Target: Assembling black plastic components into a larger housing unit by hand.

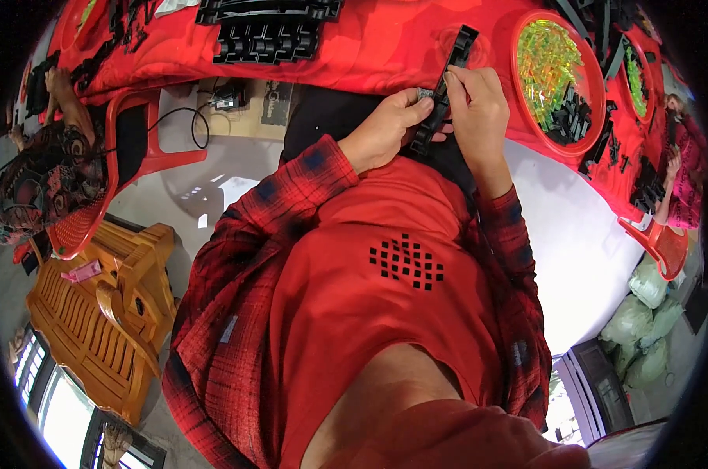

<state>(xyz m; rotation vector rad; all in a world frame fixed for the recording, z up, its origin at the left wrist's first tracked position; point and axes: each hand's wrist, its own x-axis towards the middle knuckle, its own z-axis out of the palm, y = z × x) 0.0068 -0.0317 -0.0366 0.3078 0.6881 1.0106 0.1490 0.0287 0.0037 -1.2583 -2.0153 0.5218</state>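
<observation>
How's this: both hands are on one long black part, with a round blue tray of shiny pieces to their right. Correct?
Tray colour is wrong: the head view shows the round tray is red. The left hand and right hand are on one long black part, tray to their right.

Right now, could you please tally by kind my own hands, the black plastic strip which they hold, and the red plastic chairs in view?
Your own hands: 2 (left hand, right hand)
Black plastic strip in the hands: 1
Red plastic chairs, partly seen: 2
Total: 5
</observation>
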